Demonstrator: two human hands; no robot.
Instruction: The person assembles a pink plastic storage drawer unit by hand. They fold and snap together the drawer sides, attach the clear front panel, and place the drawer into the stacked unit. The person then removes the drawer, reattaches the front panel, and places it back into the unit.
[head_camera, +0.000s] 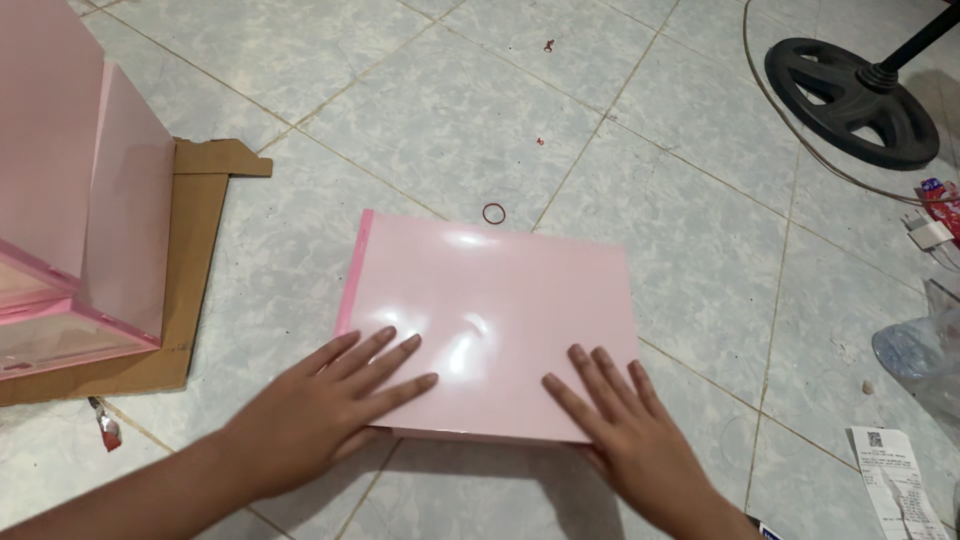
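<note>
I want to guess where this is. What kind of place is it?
Probably a room in a home, with someone working on the floor. There is a tiled floor, a fan base and a receipt; both hands, left and right, press a pink sheet.

Both hands lie flat on the near edge of the pink panel (490, 325), left hand (325, 405) and right hand (625, 425), with a bare strip of panel between them. Far of the panel the tiled floor (450, 110) is open, save a small red rubber band (493, 213) just beyond its far edge. On the left, a pink box (80, 220) on cardboard (195, 230) blocks the way. Far right stands a black fan base (850, 95); near right lie a plastic bag (925, 355) and a paper receipt (890, 480).
</note>
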